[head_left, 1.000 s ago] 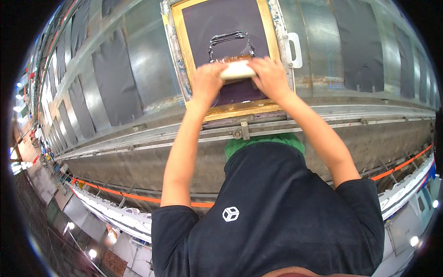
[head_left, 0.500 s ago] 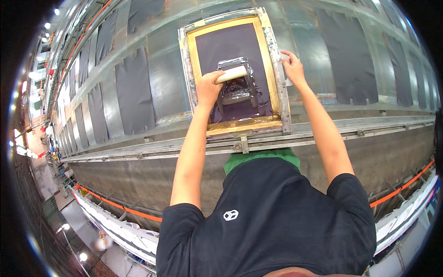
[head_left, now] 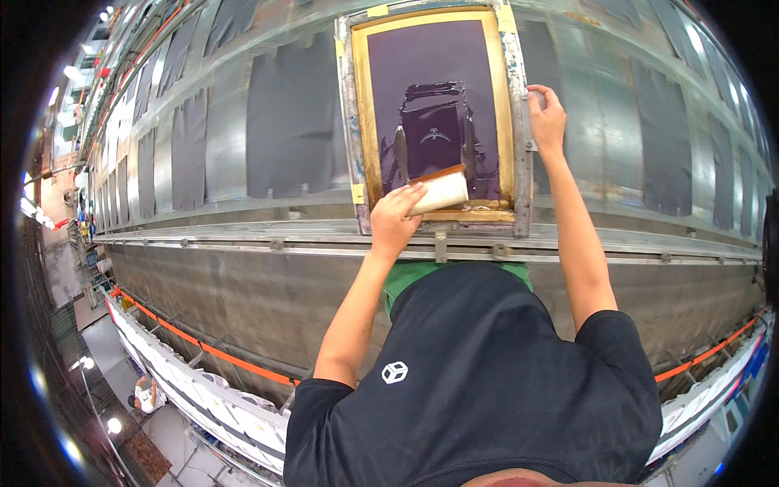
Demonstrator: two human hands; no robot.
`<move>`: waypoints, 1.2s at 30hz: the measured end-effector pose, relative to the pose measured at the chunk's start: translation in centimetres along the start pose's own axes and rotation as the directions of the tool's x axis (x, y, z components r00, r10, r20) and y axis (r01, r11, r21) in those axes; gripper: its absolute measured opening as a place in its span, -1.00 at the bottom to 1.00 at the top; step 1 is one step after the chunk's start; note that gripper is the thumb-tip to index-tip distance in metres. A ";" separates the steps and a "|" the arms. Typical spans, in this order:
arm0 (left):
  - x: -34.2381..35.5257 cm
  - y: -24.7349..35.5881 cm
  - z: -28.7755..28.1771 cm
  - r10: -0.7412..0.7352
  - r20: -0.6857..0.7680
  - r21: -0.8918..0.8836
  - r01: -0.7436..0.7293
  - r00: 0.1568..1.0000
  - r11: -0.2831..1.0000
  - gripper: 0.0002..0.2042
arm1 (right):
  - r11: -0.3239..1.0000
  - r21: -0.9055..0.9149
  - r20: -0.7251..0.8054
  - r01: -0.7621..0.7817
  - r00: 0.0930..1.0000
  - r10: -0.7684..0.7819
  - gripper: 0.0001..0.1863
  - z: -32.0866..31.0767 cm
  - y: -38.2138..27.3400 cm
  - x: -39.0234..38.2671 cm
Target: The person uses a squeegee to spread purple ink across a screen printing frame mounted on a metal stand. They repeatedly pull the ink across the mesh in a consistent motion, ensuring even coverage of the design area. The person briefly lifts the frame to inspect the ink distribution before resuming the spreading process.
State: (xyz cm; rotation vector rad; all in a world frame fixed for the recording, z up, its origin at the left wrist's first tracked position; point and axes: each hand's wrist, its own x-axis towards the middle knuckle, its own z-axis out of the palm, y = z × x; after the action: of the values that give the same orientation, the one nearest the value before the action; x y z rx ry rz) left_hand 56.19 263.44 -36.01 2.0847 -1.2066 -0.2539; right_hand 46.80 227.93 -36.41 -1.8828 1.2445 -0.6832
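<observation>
A screen-printing frame with a yellow-taped inner border lies on the long table ahead of me. Its purple mesh carries glossy dark ink in streaks around a rectangular patch with a small pale mark. My left hand is closed around a squeegee with a cream handle and brown edge, resting tilted across the near end of the mesh. At the frame's right side, my right hand has its fingers curled against the outer edge; their tips are partly hidden.
Dark grey fabric pieces lie in rows on the shiny table. A metal rail with small stops runs along its near edge. Behind me are an orange strip and a white-draped rack. Another person is at lower left.
My left hand has drawn the squeegee toward me, from mid-mesh to the near end, uncovering the rectangular patch. My right hand stays by the frame's right edge. The whole view has shifted.
</observation>
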 end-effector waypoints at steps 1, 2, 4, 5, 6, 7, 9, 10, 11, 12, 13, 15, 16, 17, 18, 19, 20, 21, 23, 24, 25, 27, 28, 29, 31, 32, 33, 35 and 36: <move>0.3 -1.8 -2.0 -0.010 -0.021 -0.011 0.010 1.000 1.000 -0.44 | 0.999 0.036 -0.005 0.024 1.000 -0.024 -0.76 2.5 -1.0 -1.2; 0.6 -3.6 -4.0 -0.019 -0.040 -0.024 0.018 0.999 1.000 -0.44 | 0.996 0.071 -0.013 0.048 0.999 -0.047 -0.76 4.9 -1.9 -2.4; 1.0 -8.4 -8.2 -0.027 -0.097 -0.045 0.023 0.995 0.999 -0.49 | 0.991 0.109 -0.038 0.073 0.997 -0.069 -0.76 10.0 -3.8 -5.2; 1.5 -11.0 -10.2 -0.067 -0.131 -0.041 0.063 0.989 0.997 -0.55 | 0.988 0.123 -0.053 0.091 0.995 -0.086 -0.76 12.4 -4.8 -6.2; 2.1 -13.0 -12.0 -0.096 -0.153 -0.028 0.093 0.984 0.995 -0.57 | 0.981 0.142 -0.077 0.130 0.990 -0.120 -0.76 14.5 -5.3 -7.3; 2.6 -14.2 -14.1 -0.126 -0.167 -0.010 0.126 0.978 0.992 -0.59 | 0.986 0.133 -0.052 0.100 0.994 -0.094 -0.76 16.0 -6.4 -8.5; 2.2 -15.8 -17.1 -0.287 -0.209 -0.098 0.272 0.935 0.957 -0.67 | 0.990 0.129 -0.018 0.051 0.999 -0.049 -0.75 18.7 -8.9 -10.0; 1.7 -17.1 -17.8 -0.274 -0.244 -0.094 0.259 0.930 0.961 -0.69 | 0.989 0.122 -0.062 0.078 0.996 -0.071 -0.75 20.1 -9.5 -10.6; 1.3 -18.4 -18.5 -0.262 -0.279 -0.090 0.247 0.924 0.965 -0.70 | 0.986 0.137 -0.074 0.095 0.994 -0.086 -0.75 21.2 -10.0 -10.6; 0.7 -19.6 -18.9 -0.269 -0.295 -0.113 0.246 0.917 0.963 -0.71 | 0.984 0.148 -0.082 0.102 0.993 -0.091 -0.75 22.1 -10.7 -11.2; -0.4 -20.5 -19.5 -0.308 -0.309 -0.106 0.290 0.900 0.951 -0.72 | 0.981 0.161 -0.082 0.106 0.992 -0.094 -0.76 22.9 -11.2 -12.1; -2.4 -21.4 -20.5 -0.392 -0.339 -0.100 0.382 0.855 0.919 -0.72 | 0.986 0.148 -0.052 0.081 0.996 -0.074 -0.75 23.9 -12.4 -12.6; -3.3 -21.4 -20.8 -0.459 -0.371 -0.225 0.401 0.807 0.888 -0.72 | 0.988 0.144 -0.034 0.063 0.998 -0.059 -0.75 24.4 -13.1 -12.8; -4.1 -21.7 -21.3 -0.473 -0.382 -0.243 0.407 0.794 0.880 -0.74 | 0.989 0.139 -0.015 0.046 0.999 -0.044 -0.75 24.7 -13.6 -13.2; -4.7 -21.8 -21.7 -0.484 -0.404 -0.261 0.410 0.776 0.874 -0.76 | 0.991 0.127 -0.009 0.029 1.000 -0.028 -0.75 25.1 -14.0 -13.4; -5.2 -21.9 -22.0 -0.496 -0.425 -0.280 0.412 0.757 0.867 -0.78 | 0.993 0.114 -0.002 0.012 1.000 -0.012 -0.75 25.5 -14.3 -13.5; -5.6 -22.4 -21.8 -0.496 -0.449 -0.303 0.395 0.743 0.867 -0.78 | 0.995 0.101 0.006 -0.004 1.000 0.003 -0.75 25.7 -14.5 -13.6; -6.0 -22.7 -22.1 -0.489 -0.454 -0.278 0.402 0.745 0.872 -0.78 | 0.994 0.106 0.005 0.012 1.000 -0.012 -0.75 26.1 -14.6 -13.7; -6.6 -23.2 -22.5 -0.475 -0.463 -0.230 0.416 0.748 0.880 -0.78 | 0.992 0.117 0.004 0.042 0.999 -0.043 -0.74 26.9 -14.7 -13.7; -5.9 -22.1 -23.0 -0.506 -0.447 -0.245 0.443 0.737 0.862 -0.77 | 0.989 0.125 -0.029 0.081 0.997 -0.078 -0.73 27.4 -14.3 -13.5; -6.1 -22.6 -22.9 -0.522 -0.434 -0.265 0.449 0.734 0.853 -0.76 | 0.984 0.132 -0.064 0.120 0.992 -0.113 -0.72 27.9 -14.0 -13.2; -6.7 -23.5 -22.8 -0.552 -0.413 -0.303 0.463 0.724 0.833 -0.74 | 0.980 0.151 -0.056 0.128 0.991 -0.121 -0.70 28.5 -14.0 -13.6; -7.0 -23.6 -22.9 -0.554 -0.433 -0.323 0.452 0.711 0.832 -0.74 | 0.982 0.165 -0.012 0.097 0.995 -0.096 -0.70 28.7 -14.6 -13.8; -7.1 -23.9 -23.1 -0.552 -0.439 -0.316 0.454 0.709 0.833 -0.74 | 0.982 0.176 0.031 0.065 0.997 -0.072 -0.69 29.0 -15.2 -14.1; -6.4 -23.9 -23.2 -0.549 -0.431 -0.317 0.450 0.716 0.835 -0.73 | 0.980 0.178 -0.012 0.084 0.996 -0.083 -0.69 30.0 -15.0 -14.1; -6.1 -23.7 -23.2 -0.549 -0.422 -0.293 0.465 0.722 0.836 -0.73 | 0.979 0.178 -0.036 0.097 0.995 -0.092 -0.69 30.2 -14.7 -13.9; -6.1 -23.5 -23.4 -0.551 -0.423 -0.267 0.482 0.719 0.834 -0.72 | 0.982 0.165 -0.029 0.091 0.996 -0.088 -0.68 30.3 -14.8 -13.9; -6.0 -23.3 -23.3 -0.540 -0.443 -0.221 0.497 0.715 0.839 -0.72 | 0.987 0.139 -0.018 0.080 0.997 -0.078 -0.67 30.4 -14.8 -13.8; -6.5 -23.5 -23.2 -0.531 -0.464 -0.197 0.501 0.709 0.843 -0.72 | 0.988 0.144 0.026 0.051 0.998 -0.055 -0.66 30.3 -15.2 -14.1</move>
State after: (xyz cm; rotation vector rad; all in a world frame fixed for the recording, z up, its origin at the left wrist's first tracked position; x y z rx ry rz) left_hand 79.95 287.24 -35.56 2.2092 -0.2776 0.0174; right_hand 72.47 253.67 -41.32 -1.8062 1.0998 -0.7506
